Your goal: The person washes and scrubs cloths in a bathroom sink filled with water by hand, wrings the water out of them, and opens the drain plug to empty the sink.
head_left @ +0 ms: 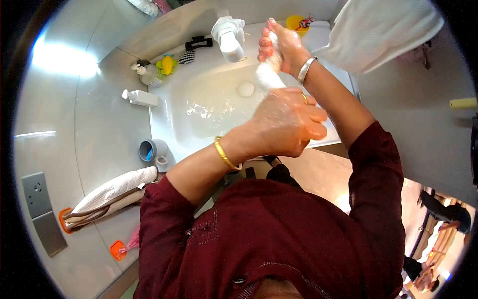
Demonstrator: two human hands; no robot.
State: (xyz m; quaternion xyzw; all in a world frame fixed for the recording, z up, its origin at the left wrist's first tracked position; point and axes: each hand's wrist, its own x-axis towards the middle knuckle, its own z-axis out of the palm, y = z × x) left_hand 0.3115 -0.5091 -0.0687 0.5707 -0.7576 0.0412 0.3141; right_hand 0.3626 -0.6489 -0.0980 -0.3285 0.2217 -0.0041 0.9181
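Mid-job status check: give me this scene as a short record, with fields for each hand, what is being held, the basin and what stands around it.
Left hand: closed fist, wet, on the near end of the cloth
Right hand: closed, soapy, gripping the far end
Held item: white cloth, bunched lengthwise between the hands
Basin: white sink, cloudy liquid inside
Far edge: tap with a white wrap; yellow cup
Left side: white pump bottle, clear pump bottle, grey cup
Upper right: white towel
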